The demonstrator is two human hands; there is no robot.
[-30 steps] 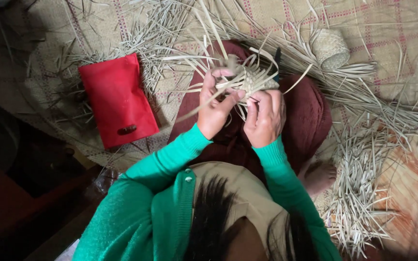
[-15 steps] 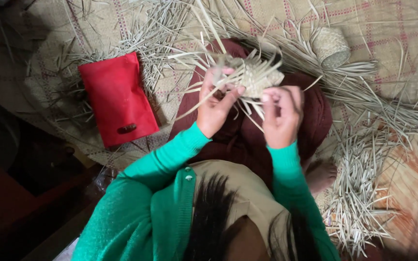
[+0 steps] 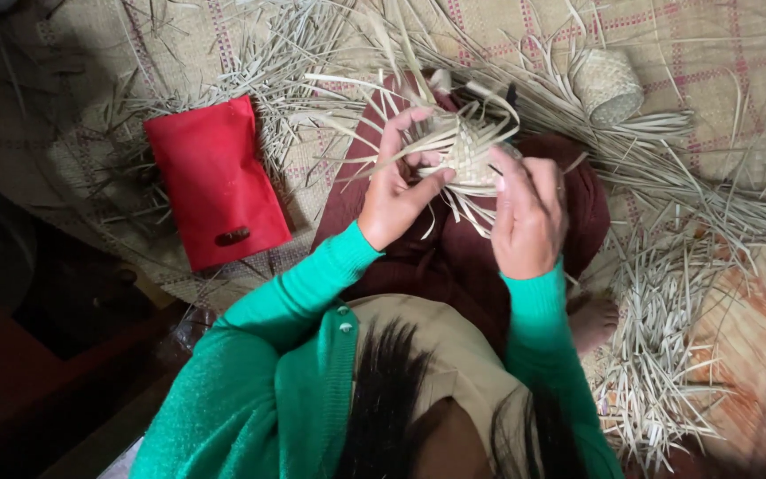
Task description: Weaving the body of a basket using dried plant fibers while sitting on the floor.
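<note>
While gripping a half-woven straw basket [image 3: 467, 151] over the lap: left hand [image 3: 396, 191] and right hand [image 3: 525, 217], fingers curled; finished small basket [image 3: 609, 84] lying sideways, contents unseen.

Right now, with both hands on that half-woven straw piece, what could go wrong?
1. Loose strips stick out of the woven piece on all sides; the left hand or right hand might snag one and loosen the weave.
2. The piece is held over the lap amid scattered straw; a dropped strip could be hard to find again.
3. Stiff strip ends point toward the fingers and may prick them.
</note>
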